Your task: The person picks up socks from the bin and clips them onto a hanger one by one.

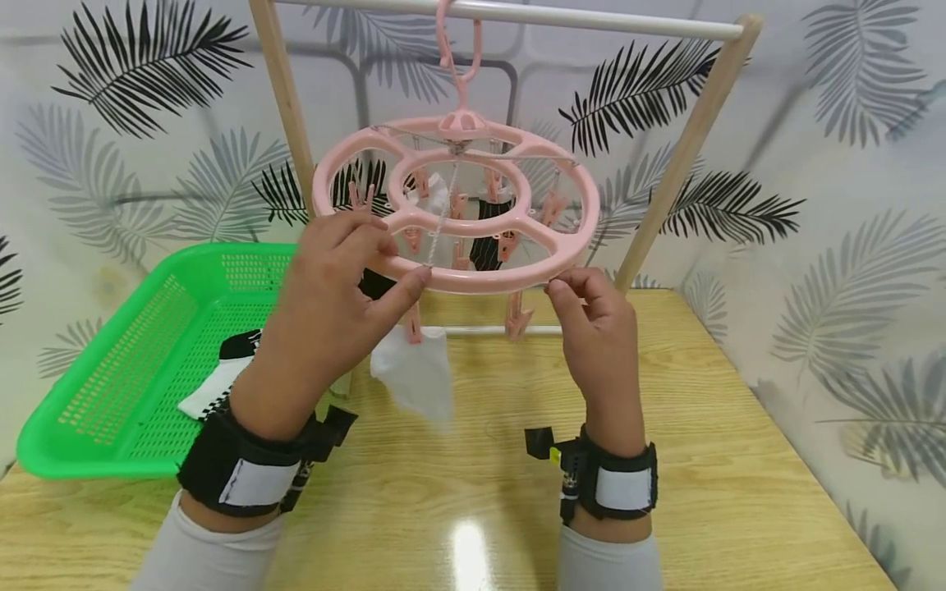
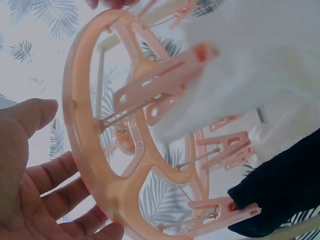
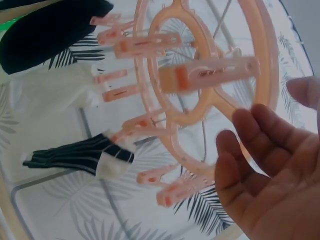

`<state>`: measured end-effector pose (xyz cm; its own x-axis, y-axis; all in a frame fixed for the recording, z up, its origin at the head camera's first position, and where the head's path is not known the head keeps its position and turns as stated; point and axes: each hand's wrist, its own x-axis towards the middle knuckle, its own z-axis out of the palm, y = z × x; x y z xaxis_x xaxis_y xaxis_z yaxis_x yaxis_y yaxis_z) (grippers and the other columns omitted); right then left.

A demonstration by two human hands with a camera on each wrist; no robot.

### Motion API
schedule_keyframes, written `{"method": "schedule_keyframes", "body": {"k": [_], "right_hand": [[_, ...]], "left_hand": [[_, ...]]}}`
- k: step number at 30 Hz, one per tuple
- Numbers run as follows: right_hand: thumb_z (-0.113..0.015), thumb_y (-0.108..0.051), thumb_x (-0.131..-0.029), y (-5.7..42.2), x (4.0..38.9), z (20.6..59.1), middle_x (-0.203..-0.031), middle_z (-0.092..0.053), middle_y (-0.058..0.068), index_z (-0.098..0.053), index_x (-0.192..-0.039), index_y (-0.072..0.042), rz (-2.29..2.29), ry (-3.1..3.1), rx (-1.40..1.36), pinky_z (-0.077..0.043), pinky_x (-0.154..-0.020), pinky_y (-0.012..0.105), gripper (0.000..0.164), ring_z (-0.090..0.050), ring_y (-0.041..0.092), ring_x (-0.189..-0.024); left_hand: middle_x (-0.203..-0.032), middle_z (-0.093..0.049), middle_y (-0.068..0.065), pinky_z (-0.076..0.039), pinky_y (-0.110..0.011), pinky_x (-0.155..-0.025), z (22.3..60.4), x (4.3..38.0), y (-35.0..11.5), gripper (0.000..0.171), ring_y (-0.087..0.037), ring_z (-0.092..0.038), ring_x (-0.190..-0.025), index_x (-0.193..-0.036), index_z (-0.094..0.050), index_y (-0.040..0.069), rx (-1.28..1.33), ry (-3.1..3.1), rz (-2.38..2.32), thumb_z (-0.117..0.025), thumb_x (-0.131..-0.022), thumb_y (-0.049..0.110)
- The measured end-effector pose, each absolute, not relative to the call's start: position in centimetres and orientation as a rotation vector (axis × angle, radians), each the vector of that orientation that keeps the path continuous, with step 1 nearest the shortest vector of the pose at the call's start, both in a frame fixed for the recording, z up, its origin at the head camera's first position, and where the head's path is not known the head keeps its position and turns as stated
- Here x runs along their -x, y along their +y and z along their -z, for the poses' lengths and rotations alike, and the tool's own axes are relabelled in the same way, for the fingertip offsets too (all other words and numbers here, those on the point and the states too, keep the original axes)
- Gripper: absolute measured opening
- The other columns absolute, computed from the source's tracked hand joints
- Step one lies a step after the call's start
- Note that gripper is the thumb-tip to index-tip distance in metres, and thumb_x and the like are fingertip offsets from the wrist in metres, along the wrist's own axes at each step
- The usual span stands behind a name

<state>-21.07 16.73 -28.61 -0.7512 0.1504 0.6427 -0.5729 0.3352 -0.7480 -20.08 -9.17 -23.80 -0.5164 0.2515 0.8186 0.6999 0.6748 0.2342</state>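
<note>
A pink oval clip hanger (image 1: 480, 281) hangs by its hook from a white rod. My left hand (image 1: 332, 295) is at its front left rim, fingers by the ring and thumb apart from it in the left wrist view. At the front right rim is my right hand (image 1: 602, 328), its fingers loosely bent beside the ring in the right wrist view. Pink clothespins (image 1: 516, 316) dangle below. Among the pieces they hold are a white sock (image 1: 414, 369) at the front, a dark striped sock (image 3: 75, 156) and a black piece (image 3: 50, 35).
A green basket (image 1: 81, 369) stands at the left on the wooden table (image 1: 702, 460), with a black-and-white sock (image 1: 222, 382) inside. Wooden posts (image 1: 683, 156) carry the white rod (image 1: 591, 18) overhead. Leaf-patterned covering (image 1: 835, 271) lies behind and to the right.
</note>
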Motion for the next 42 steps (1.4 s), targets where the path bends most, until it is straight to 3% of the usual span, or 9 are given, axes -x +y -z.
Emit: {"method": "schedule_keyframes", "body": {"k": [4,10,15,19,27,31,42], "right_hand": [[-0.055,-0.02,-0.101,17.4,21.6,28.9,-0.115,-0.067,0.012,-0.066,-0.114,0.003,-1.47,-2.167,-0.497,-0.043,-0.073,0.031,0.029,-0.055,0.017,-0.095],[-0.056,-0.018,-0.1,17.4,21.8,28.8,-0.112,-0.066,0.012,-0.066,-0.114,0.002,-1.456,-2.215,-0.607,-0.045,-0.072,0.032,0.027,-0.054,0.02,-0.097],[-0.058,-0.016,-0.1,17.0,21.9,28.9,-0.109,-0.064,0.011,-0.064,-0.119,0.0,-1.497,-2.248,-0.653,-0.048,-0.077,0.036,0.026,-0.055,0.019,-0.099],[-0.059,-0.02,-0.101,16.4,22.1,29.1,-0.1,-0.059,0.01,-0.06,-0.122,-0.001,-1.622,-2.206,-0.753,-0.046,-0.075,0.034,0.028,-0.052,0.021,-0.091],[-0.059,-0.031,-0.101,15.5,22.2,29.5,-0.082,-0.051,0.014,-0.059,-0.111,0.001,-1.837,-2.059,-0.966,-0.042,-0.064,0.03,0.033,-0.048,0.024,-0.074],[-0.061,-0.032,-0.1,15.1,22.1,29.4,-0.077,-0.053,0.014,-0.061,-0.105,0.0,-1.806,-2.033,-0.948,-0.042,-0.062,0.03,0.032,-0.05,0.025,-0.071],[-0.065,-0.012,-0.096,13.7,21.8,29.2,-0.078,-0.056,0.009,-0.062,-0.103,0.0,-1.914,-2.011,-0.622,-0.046,-0.061,0.027,0.014,-0.053,0.019,-0.068]], "left_hand": [[-0.084,-0.064,-0.014,-0.039,-0.047,-0.096,23.6,20.3,-9.6,0.031,-0.035,-0.055,-0.096,-0.086,-0.065,-0.002,0.722,-2.1,0.675,-0.08,-0.085,0.024],[-0.094,-0.063,-0.016,-0.041,-0.051,-0.092,23.4,20.3,-9.9,0.03,-0.038,-0.052,-0.102,-0.097,-0.076,0.001,0.699,-2.138,0.7,-0.082,-0.083,0.026],[-0.101,-0.059,-0.019,-0.041,-0.052,-0.088,23.5,20.2,-10.0,0.03,-0.039,-0.049,-0.103,-0.089,-0.07,0.001,0.717,-2.116,0.721,-0.084,-0.081,0.027],[-0.102,-0.057,-0.02,-0.041,-0.051,-0.086,23.5,20.3,-10.1,0.032,-0.039,-0.048,-0.104,-0.09,-0.067,0.0,0.729,-2.094,0.729,-0.083,-0.082,0.026],[-0.101,-0.058,-0.018,-0.041,-0.05,-0.084,23.4,20.4,-10.1,0.031,-0.036,-0.049,-0.102,-0.091,-0.066,-0.001,0.74,-2.079,0.745,-0.081,-0.083,0.024],[-0.103,-0.058,-0.019,-0.042,-0.049,-0.082,23.5,20.6,-10.3,0.032,-0.036,-0.049,-0.1,-0.092,-0.066,-0.002,0.746,-2.07,0.752,-0.082,-0.083,0.024],[-0.107,-0.059,-0.022,-0.042,-0.049,-0.086,24.0,21.6,-10.7,0.034,-0.037,-0.05,-0.103,-0.093,-0.067,-0.006,0.785,-2.03,0.757,-0.082,-0.082,0.022]]}}
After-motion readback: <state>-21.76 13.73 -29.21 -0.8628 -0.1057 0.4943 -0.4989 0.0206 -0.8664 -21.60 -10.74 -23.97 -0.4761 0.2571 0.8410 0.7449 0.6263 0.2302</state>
